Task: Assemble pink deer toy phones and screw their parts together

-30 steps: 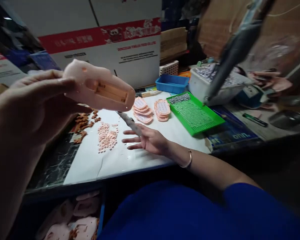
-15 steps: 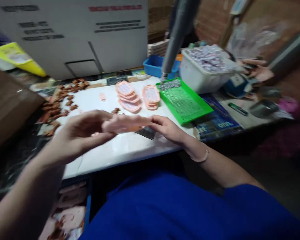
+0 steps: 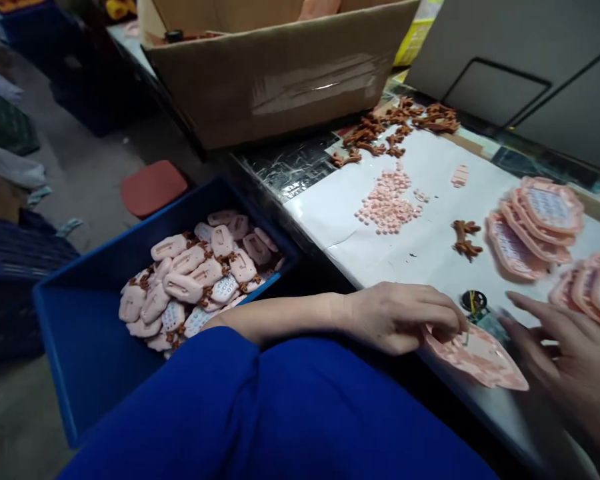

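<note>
My left hand (image 3: 405,317) pinches the left end of a pink plastic shell (image 3: 480,357) at the table's front edge. The shell's hollow inside faces up. Just behind it lie a small round black speaker (image 3: 474,301) with wires and a greenish circuit board (image 3: 493,325). My right hand (image 3: 573,360), slightly blurred, hovers by the board and the shell's right side, fingers spread. Whether its thumb touches the board I cannot tell. A brown antler-shaped piece (image 3: 466,240) rests farther back, beside a stack of pink shells with keypads (image 3: 535,227).
A blue bin (image 3: 55,333) of assembled pink pieces (image 3: 195,270) stands at my left. Small pink buttons (image 3: 390,203) and a pile of brown pieces (image 3: 380,130) lie on the white sheet (image 3: 325,220). A cardboard box (image 3: 290,87) and a red stool (image 3: 153,188) are beyond.
My view has swung left, bringing the whole blue bin into sight. Both hands were at a pink piece held up over the table; now only the left grips a pink shell, lower down.
</note>
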Tool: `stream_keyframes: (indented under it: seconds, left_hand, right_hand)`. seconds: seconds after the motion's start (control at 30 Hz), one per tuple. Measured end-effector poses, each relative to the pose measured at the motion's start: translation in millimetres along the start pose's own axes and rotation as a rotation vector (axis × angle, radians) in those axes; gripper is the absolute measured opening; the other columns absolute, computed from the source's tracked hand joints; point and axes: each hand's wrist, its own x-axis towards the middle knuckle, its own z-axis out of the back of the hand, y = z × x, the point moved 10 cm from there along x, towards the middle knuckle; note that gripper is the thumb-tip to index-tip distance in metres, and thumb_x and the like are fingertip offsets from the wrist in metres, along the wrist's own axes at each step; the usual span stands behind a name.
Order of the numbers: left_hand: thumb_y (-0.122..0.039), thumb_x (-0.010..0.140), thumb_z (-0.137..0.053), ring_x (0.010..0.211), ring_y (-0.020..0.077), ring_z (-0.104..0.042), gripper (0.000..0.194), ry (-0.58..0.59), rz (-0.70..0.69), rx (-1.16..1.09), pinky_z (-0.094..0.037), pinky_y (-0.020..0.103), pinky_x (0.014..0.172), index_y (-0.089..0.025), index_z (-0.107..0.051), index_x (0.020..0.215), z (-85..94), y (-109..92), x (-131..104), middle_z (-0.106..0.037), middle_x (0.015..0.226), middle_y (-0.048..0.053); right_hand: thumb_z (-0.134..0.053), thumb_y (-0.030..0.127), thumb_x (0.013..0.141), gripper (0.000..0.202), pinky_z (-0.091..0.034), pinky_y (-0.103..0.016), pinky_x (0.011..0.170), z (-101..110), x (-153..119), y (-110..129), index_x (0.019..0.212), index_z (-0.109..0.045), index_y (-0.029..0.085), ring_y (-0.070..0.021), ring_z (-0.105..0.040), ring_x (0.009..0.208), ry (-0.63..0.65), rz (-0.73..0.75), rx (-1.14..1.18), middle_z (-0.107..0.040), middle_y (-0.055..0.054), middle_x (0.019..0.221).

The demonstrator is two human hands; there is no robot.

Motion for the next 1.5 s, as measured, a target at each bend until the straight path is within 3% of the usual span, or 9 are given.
stream_keyframes:
  seconds: [0.23,0.47,0.6,0.7,0.83,1.0,1.13,1.27,1.5]
  left_hand:
    - [0.003,0.073,-0.043,0.109,0.0199,-0.066,0.03,-0.017,0.038,0.007,-0.051,0.025,0.099,-0.015,-0.059,0.091,2.1,13,-8,-0.068,0.115,0.018]
    - [0.001,0.077,-0.046,0.101,0.0199,-0.07,0.028,-0.133,-0.031,-0.023,-0.058,0.031,0.083,-0.017,-0.056,0.097,25.3,-6,-14,-0.071,0.109,0.018]
    - [0.002,0.083,-0.05,0.1,0.0171,-0.071,0.025,-0.044,-0.046,0.174,-0.058,0.028,0.081,-0.021,-0.055,0.094,39.8,-13,3,-0.072,0.109,0.011]
    - [0.004,0.084,-0.054,0.098,0.0186,-0.071,0.026,-0.089,-0.166,0.429,-0.058,0.03,0.08,-0.02,-0.055,0.093,51.0,-31,19,-0.072,0.11,0.012]
    - [0.001,0.081,-0.061,0.097,0.025,-0.07,0.024,-0.095,-0.463,0.758,-0.059,0.037,0.081,-0.015,-0.06,0.1,30.7,-60,19,-0.071,0.109,0.016]
    - [0.001,0.084,-0.055,0.087,0.0228,-0.067,0.023,0.073,-0.499,0.832,-0.055,0.032,0.072,-0.011,-0.062,0.102,-15.3,-47,8,-0.072,0.103,0.016]
    - [0.0,0.083,-0.057,0.077,0.0208,-0.063,0.024,0.091,-0.454,0.779,-0.053,0.031,0.066,-0.01,-0.063,0.104,-34.8,-46,1,-0.072,0.1,0.016]
    - [-0.009,0.082,-0.068,0.084,0.0225,-0.066,0.03,0.114,-0.431,0.655,-0.056,0.032,0.071,-0.011,-0.062,0.111,-30.8,-52,-1,-0.073,0.102,0.016]
    - [-0.008,0.09,-0.053,0.113,0.0256,-0.064,0.036,0.324,-0.348,0.537,-0.054,0.039,0.092,-0.021,-0.062,0.122,0.5,-11,18,-0.072,0.12,0.012]
  right_hand:
    - [-0.027,0.048,0.103,0.048,-0.047,-0.031,0.043,-17,21,20,0.115,-0.068,0.026,-0.0216,-0.069,0.066,0.087,0.392,-0.256,-0.074,-0.011,0.098]
    - [-0.047,0.031,0.1,0.033,-0.052,-0.027,0.064,-9,36,34,0.093,-0.075,0.016,-0.0174,-0.071,0.076,0.128,0.182,-0.102,-0.076,-0.01,0.09]
    - [-0.059,0.026,0.093,0.022,-0.05,-0.024,0.072,41,40,21,0.098,-0.075,0.011,-0.0122,-0.066,0.076,-0.12,-0.035,0.064,-0.076,-0.008,0.089]
    - [-0.057,0.023,0.092,0.022,-0.049,-0.023,0.073,87,30,30,0.096,-0.074,0.009,-0.0087,-0.062,0.073,-0.336,-0.089,0.069,-0.073,-0.004,0.088]
    - [-0.056,0.024,0.095,0.026,-0.05,-0.022,0.072,111,1,46,0.108,-0.073,0.009,-0.008,-0.061,0.072,-0.457,-0.127,0.063,-0.073,-0.005,0.093]
    - [-0.059,0.024,0.095,0.022,-0.047,-0.02,0.066,76,-42,27,0.109,-0.07,0.011,-0.0063,-0.058,0.064,-0.448,-0.297,0.199,-0.073,-0.003,0.089]
    - [-0.063,0.024,0.093,0.018,-0.043,-0.021,0.067,29,-67,6,0.103,-0.07,0.011,-0.0088,-0.06,0.069,-0.24,-0.518,0.159,-0.071,-0.004,0.086]
    - [-0.058,0.035,0.097,0.025,-0.037,-0.024,0.064,4,-80,-3,0.105,-0.074,0.018,-0.0132,-0.06,0.077,0.017,-0.642,-0.086,-0.068,-0.007,0.099]
    - [-0.057,0.026,0.097,0.021,-0.036,-0.025,0.069,8,-79,-6,0.102,-0.075,0.016,-0.0127,-0.058,0.082,-0.019,-0.581,-0.019,-0.067,-0.007,0.098]
